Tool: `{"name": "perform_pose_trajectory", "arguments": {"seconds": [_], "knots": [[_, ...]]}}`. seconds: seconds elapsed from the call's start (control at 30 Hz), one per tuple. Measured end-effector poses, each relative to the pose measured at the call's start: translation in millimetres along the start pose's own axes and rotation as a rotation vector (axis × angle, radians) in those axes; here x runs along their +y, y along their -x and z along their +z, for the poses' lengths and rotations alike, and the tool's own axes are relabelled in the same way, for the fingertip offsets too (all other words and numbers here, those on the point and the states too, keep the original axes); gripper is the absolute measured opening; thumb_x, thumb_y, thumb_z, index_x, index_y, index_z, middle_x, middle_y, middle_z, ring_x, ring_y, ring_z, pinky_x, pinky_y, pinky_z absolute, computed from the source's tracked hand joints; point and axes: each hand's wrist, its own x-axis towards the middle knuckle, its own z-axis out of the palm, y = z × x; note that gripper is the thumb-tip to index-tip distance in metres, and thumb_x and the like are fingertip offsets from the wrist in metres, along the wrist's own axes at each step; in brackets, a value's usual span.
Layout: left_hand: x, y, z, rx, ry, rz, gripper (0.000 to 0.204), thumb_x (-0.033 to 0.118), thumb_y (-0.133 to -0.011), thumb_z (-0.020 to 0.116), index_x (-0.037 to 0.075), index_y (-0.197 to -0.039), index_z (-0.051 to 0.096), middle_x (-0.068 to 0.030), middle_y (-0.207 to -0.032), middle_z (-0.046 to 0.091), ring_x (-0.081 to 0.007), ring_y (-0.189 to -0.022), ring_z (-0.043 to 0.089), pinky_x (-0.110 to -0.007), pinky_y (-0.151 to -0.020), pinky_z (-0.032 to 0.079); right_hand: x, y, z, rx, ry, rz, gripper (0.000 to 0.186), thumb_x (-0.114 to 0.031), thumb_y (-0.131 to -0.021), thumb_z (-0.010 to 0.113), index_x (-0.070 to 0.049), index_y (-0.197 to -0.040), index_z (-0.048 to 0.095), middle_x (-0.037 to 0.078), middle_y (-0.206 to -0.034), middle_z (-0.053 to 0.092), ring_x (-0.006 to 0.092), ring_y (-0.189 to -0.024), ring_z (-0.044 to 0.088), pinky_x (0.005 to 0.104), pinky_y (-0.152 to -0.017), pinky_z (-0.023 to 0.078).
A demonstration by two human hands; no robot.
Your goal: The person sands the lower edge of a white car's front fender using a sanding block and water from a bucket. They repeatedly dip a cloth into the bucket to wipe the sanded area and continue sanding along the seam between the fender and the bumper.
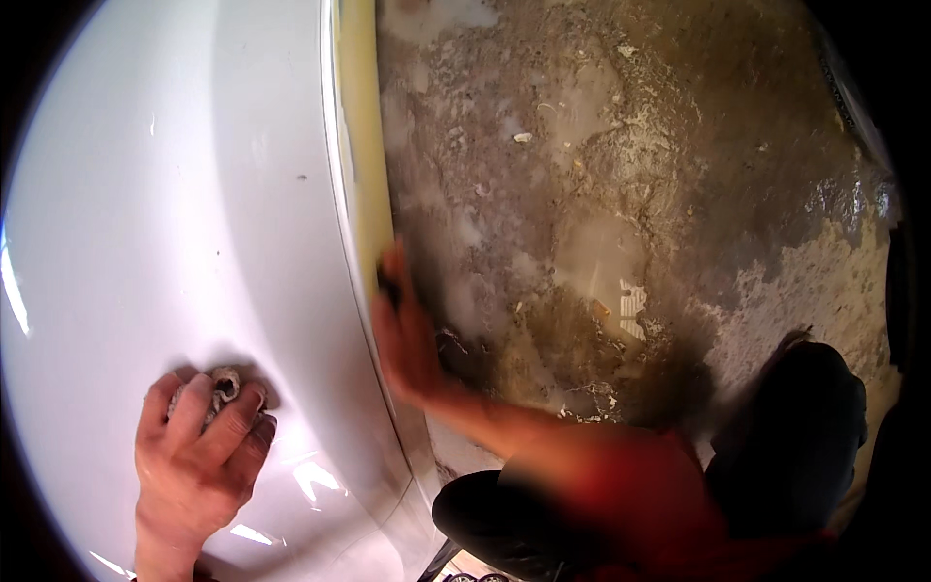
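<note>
My left hand (199, 456) presses a crumpled greyish rag (225, 380) onto a glossy white car body panel (155, 272). Its fingers curl over the bunched cloth, and folds stick out at the fingertips. Along the panel's right border, my right hand (404, 339) reaches to the yellowish lower strip (363, 145). Motion blurs that hand; its fingers appear closed around a small dark thing (390, 283), too smeared to name.
Wet, stained concrete floor (543, 194) with puddles and pale flakes lies right of the panel. My dark-clothed knees (800, 436) and red sleeve (640, 495) fill the lower right. Small dark specks (302, 177) dot the white surface.
</note>
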Motion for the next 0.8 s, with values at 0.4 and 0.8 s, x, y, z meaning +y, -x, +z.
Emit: {"name": "perform_pose_trajectory", "arguments": {"seconds": [0.4, 0.8], "knots": [[-1.5, 0.2, 0.8, -0.005, 0.033, -0.033, 0.023, 0.007, -0.057, 0.078, 0.007, -0.08, 0.073, -0.0032, -0.106, 0.073, -0.0304, -0.097, 0.065, -0.047, -0.084, 0.055, -7.6, 11.5, -8.9, -0.045, -0.108, 0.083, 0.071, -0.032, -0.112, 0.041, 0.006, -0.166, 0.015, 0.026, -0.173, 0.023, 0.0339, -0.163, 0.018, 0.038, -0.131, 0.016], [0.5, 6.5, 11.6, 0.057, -0.057, 0.02, 0.01, 0.011, -0.056, 0.073, 0.009, -0.065, 0.068, -0.0013, -0.083, 0.063, -0.0248, -0.084, 0.059, -0.043, -0.077, 0.052, -21.0, -11.9, -7.2, -0.017, -0.237, 0.362, 0.061, -0.031, -0.111, 0.042, 0.005, -0.16, 0.035, 0.025, -0.162, 0.043, 0.0344, -0.153, 0.039, 0.0383, -0.127, 0.028]]}}
